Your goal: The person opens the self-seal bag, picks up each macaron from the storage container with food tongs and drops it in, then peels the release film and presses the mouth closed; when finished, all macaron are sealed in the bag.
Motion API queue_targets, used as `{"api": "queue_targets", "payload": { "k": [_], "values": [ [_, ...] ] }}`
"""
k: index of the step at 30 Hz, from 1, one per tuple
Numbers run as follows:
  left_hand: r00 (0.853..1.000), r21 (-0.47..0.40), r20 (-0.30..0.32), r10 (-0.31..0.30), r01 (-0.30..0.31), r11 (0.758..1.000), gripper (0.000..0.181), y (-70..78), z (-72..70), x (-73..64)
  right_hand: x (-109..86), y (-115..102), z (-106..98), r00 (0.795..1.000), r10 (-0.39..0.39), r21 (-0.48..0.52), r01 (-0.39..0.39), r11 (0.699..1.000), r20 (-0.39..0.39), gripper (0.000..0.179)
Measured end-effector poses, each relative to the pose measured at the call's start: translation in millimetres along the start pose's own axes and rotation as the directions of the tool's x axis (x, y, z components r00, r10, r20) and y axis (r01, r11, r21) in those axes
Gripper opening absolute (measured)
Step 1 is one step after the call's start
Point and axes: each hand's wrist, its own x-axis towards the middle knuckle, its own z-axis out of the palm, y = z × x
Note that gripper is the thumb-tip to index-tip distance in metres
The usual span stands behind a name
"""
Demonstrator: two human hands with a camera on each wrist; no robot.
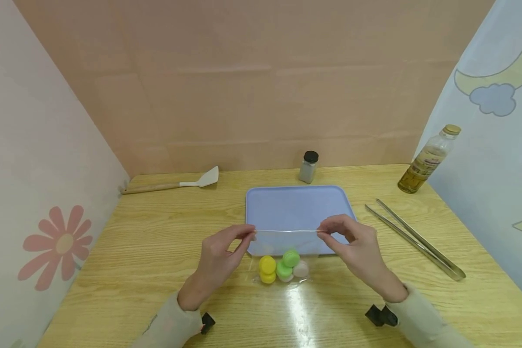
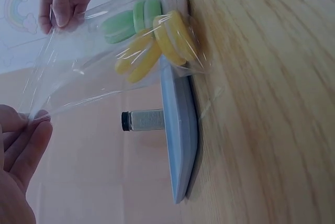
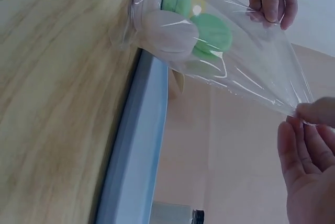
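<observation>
A clear plastic bag (image 2: 84, 67) hangs upright between my two hands, its top edge pulled straight. My left hand (image 1: 221, 258) pinches the left top corner between thumb and fingers. At the right top corner, my right hand (image 1: 355, 249) pinches the same edge. Inside, at the bottom, are several macarons: yellow macarons (image 1: 267, 269), green macarons (image 1: 288, 264) and whitish macarons (image 3: 170, 34). The bag's lower end is at the tabletop, just in front of a light blue tray (image 1: 297, 208). Whether the bag's mouth is sealed, I cannot tell.
Behind the tray stands a small black-capped jar (image 1: 308, 167). A white-headed spatula (image 1: 174, 185) lies at the back left. Metal tongs (image 1: 413, 239) lie on the right, with an oil bottle (image 1: 427, 162) beyond them near the wall. The wooden table (image 1: 156, 232) meets walls at its left, back and right.
</observation>
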Motion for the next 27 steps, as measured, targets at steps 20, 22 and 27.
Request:
{"api": "queue_targets", "payload": {
  "k": [20, 22, 27],
  "values": [
    [0.998, -0.033, 0.066, -0.009, 0.011, 0.999, 0.019, 2.9, 4.1, 1.6, 42.2, -22, 25, 0.926, 0.050, -0.397, 0.111, 0.911, 0.374, 0.011],
    [0.994, -0.044, 0.100, -0.053, 0.057, 0.997, 0.026, 4.7, 5.0, 2.2, 43.8, -22, 26, 0.920, 0.057, -0.412, 0.118, 0.903, 0.388, 0.010],
    [0.976, 0.024, 0.181, -0.124, 0.121, 0.992, 0.036, 10.8, 8.4, 13.0, 44.3, -22, 27, 0.913, 0.058, -0.421, 0.130, 0.898, 0.405, 0.010]
  ]
}}
